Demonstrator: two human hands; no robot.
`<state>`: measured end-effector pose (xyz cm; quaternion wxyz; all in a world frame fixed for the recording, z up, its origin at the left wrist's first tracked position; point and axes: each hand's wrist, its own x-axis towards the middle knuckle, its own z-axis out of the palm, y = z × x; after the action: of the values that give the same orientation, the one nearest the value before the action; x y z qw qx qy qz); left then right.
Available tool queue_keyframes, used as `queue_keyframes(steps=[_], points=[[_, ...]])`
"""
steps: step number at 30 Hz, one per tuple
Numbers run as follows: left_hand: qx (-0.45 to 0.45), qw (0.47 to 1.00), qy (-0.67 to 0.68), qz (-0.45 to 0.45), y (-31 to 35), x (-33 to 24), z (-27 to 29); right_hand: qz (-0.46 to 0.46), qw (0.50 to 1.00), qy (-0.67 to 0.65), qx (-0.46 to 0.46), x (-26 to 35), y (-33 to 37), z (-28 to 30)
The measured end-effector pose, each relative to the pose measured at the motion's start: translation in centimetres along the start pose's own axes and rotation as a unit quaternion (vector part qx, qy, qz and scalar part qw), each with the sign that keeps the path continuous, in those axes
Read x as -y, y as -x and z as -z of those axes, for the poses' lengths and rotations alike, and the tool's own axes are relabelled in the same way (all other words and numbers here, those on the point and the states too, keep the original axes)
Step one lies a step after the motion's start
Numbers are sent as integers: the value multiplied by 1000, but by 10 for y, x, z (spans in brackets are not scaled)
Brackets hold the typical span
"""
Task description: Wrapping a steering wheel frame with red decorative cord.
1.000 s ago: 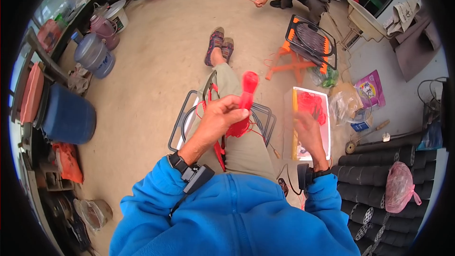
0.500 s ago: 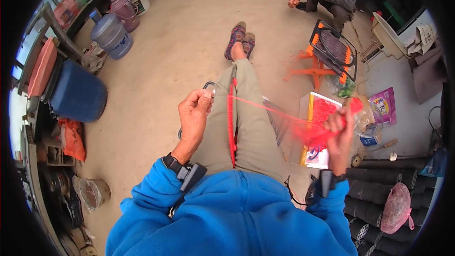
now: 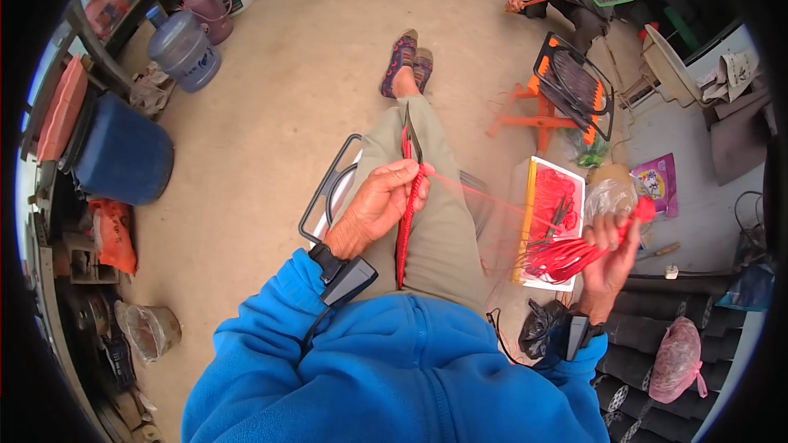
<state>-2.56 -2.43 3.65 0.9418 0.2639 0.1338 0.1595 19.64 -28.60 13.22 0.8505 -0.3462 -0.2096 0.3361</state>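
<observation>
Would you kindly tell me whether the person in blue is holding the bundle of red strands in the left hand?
No, the bundle of red strands is in the right hand.

cord bundle (image 3: 566, 259): red | jacket (image 3: 369, 361): plain blue | trousers (image 3: 439, 234): khaki | shoes (image 3: 400, 64): dark, multicoloured pattern

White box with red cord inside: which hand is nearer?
Right. The right hand is just right of the white box, gripping a red cord bundle; the left hand is farther off, left of the box, over the legs.
</observation>
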Motion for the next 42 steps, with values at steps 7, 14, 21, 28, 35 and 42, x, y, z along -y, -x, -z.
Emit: queue_keyframes(steps=[7,14,21,28,35,42], points=[[10,1000,-23,16,-6,24,-36,124,988,-42,-80,62,1,33],[-18,999,-36,3,-17,31,-40,53,989,-64,-122,47,0,68],[9,999,-24,43,-17,26,-37,66,973,-110,-191,28,3,71],[9,999,-7,34,-16,26,-35,74,974,-170,-130,30,5,95],[-40,999,-26,5,-6,18,-35,108,959,-91,-247,69,44,251],[-11,999,1,30,-13,23,-32,18,933,-64,-353,15,77,259]])
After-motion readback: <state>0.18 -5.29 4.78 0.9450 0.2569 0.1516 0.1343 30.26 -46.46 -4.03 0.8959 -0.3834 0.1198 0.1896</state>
